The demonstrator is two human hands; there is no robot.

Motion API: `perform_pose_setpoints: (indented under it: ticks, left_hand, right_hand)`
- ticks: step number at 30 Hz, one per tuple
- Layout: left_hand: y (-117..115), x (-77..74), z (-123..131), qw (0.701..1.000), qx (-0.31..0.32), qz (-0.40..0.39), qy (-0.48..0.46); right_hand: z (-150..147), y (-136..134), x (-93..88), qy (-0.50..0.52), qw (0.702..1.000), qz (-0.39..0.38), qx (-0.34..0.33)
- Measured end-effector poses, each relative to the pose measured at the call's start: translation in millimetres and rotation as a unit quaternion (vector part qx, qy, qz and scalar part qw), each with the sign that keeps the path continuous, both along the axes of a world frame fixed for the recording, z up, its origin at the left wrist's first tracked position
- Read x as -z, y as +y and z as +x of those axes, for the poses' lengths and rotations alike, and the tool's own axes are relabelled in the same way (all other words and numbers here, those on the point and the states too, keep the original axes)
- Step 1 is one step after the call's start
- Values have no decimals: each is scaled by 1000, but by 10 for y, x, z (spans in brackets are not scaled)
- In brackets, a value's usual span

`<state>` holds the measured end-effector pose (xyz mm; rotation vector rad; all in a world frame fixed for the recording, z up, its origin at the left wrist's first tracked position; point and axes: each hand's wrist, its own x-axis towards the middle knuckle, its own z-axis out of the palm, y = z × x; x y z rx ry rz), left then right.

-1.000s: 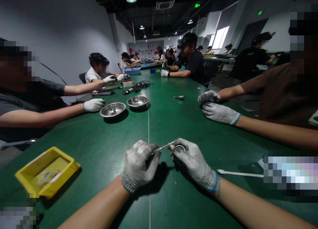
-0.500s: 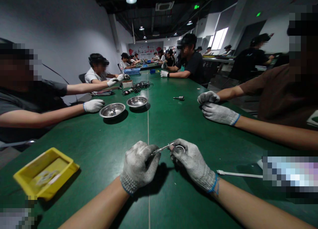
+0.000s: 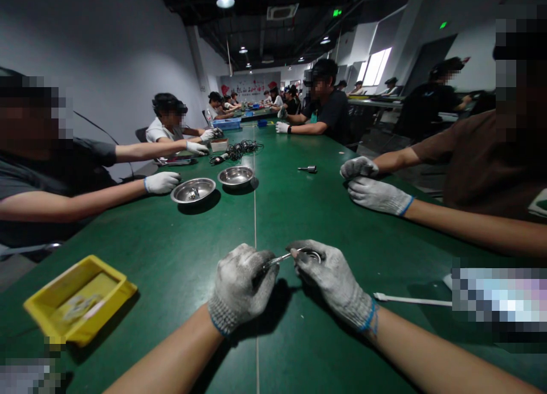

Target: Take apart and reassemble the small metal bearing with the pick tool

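Observation:
Both my hands wear grey knit gloves and rest on the green table (image 3: 299, 212) near its front edge. My left hand (image 3: 241, 283) is closed in a fist around the handle of metal tweezers (image 3: 280, 259), whose tips point right. My right hand (image 3: 331, 277) is closed around a small metal ring (image 3: 311, 255), pinched between thumb and fingers. The tweezer tips meet the ring at my right fingertips.
A yellow tray (image 3: 79, 300) sits at the front left. Two steel bowls (image 3: 193, 190) (image 3: 236, 176) stand mid-table, a small metal part (image 3: 308, 169) beyond them, black cables (image 3: 239, 149) further back. A white strip (image 3: 410, 299) lies by my right forearm. Co-workers' gloved hands (image 3: 376, 195) (image 3: 161, 182) rest on both sides.
My hands have barely shifted; the tweezer tips sit slightly lower against the ring. A far co-worker on the left has moved a hand along the table.

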<state>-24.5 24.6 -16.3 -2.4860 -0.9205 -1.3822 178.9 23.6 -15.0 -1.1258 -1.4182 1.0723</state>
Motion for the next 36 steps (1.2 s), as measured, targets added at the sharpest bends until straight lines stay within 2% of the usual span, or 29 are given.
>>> perform_pose_setpoints:
  ticks: [6, 18, 36]
  left_hand:
    - [-4, -18, 17, 1000, 1, -15, 20]
    - [-12, -29, 19, 1000, 4, -13, 9]
    - [2, -18, -2, 999, -27, -45, -12]
  right_hand:
    - [-22, 20, 28, 8, 1000, -28, 12]
    - [3, 15, 50, 3, 1000, -2, 17]
    - [0, 18, 120, 57, 995, -21, 73]
